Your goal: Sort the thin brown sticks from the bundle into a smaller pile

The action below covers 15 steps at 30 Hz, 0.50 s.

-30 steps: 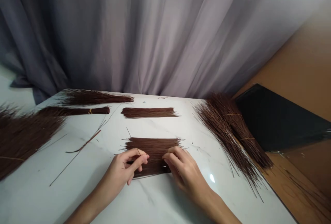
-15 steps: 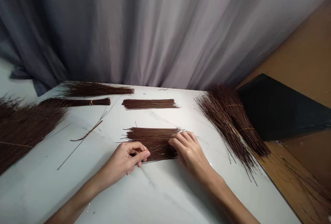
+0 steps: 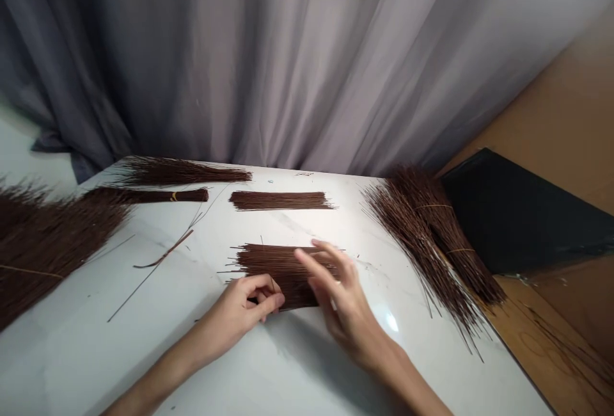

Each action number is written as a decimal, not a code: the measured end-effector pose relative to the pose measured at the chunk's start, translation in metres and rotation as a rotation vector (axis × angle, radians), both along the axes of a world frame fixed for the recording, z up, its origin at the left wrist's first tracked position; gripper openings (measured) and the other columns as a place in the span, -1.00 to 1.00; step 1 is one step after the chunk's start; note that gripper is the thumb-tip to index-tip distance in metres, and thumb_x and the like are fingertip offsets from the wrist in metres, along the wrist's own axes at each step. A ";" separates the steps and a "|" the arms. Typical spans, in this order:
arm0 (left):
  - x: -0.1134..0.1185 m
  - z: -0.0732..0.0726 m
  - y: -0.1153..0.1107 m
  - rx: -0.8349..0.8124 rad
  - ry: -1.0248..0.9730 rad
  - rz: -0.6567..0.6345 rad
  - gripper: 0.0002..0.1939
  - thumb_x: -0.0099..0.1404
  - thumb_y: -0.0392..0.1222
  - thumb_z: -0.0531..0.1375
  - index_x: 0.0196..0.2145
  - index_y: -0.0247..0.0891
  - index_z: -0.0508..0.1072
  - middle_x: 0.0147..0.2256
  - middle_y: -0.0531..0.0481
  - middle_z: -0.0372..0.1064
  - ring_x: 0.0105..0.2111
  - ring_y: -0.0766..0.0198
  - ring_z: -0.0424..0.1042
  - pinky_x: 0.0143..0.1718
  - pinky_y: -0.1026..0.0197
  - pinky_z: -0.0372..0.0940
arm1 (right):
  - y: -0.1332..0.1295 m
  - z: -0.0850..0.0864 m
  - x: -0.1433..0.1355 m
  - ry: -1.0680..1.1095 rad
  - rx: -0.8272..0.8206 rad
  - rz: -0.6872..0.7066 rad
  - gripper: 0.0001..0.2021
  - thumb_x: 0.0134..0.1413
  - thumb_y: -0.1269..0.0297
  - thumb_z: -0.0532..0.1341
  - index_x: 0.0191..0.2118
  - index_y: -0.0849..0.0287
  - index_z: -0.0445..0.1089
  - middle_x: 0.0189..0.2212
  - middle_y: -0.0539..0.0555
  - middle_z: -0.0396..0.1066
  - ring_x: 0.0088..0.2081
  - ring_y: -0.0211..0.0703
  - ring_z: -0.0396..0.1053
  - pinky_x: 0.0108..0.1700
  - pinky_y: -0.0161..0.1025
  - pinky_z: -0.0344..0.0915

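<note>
A flat bundle of thin dark brown sticks (image 3: 283, 262) lies on the white table in front of me. My left hand (image 3: 261, 301) is at its near left side, thumb and fingers pinched on a thin stick that slants up over the bundle. Over the bundle's right part is my right hand (image 3: 338, 291), raised a little, its fingers spread and holding nothing. A smaller, even bundle (image 3: 281, 201) rests farther back. The near right end of the front bundle is hidden behind my right hand.
Long bushy bundles lie at the left (image 3: 52, 243), at the back left (image 3: 192, 171) and at the right (image 3: 426, 230). A banded bundle (image 3: 192, 195) and a loose twisted strip (image 3: 165, 255) are left of centre. A grey curtain (image 3: 288, 70) hangs behind.
My right hand has lifted off the bundle and its fingers have spread. My left hand stays pinched, and the stick in it has tilted. The whole view has shifted slightly.
</note>
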State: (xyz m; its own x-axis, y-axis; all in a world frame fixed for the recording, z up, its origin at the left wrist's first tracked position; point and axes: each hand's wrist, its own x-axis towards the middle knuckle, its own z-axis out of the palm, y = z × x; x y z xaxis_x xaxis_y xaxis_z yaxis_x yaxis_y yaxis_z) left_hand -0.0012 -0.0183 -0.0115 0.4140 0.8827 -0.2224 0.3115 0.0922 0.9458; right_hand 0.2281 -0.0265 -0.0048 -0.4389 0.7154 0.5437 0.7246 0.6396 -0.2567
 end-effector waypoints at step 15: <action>-0.001 0.001 -0.003 0.042 0.034 0.038 -0.71 0.42 0.04 0.16 -0.35 -0.21 0.40 -0.39 0.08 0.25 -0.37 0.27 0.25 -0.33 0.28 0.27 | 0.017 -0.005 -0.005 -0.346 0.139 0.039 -0.78 0.35 0.51 0.05 -0.08 0.21 0.43 -0.04 0.14 0.46 0.02 0.04 0.26 0.17 0.02 0.14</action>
State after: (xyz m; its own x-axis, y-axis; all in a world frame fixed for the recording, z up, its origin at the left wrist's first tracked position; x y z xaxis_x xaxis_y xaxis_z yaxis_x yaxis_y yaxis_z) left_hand -0.0025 -0.0208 -0.0107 0.3730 0.9065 -0.1976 0.3402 0.0646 0.9381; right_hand 0.2232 -0.0099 -0.0096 -0.6392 0.6244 0.4490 0.7277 0.6800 0.0902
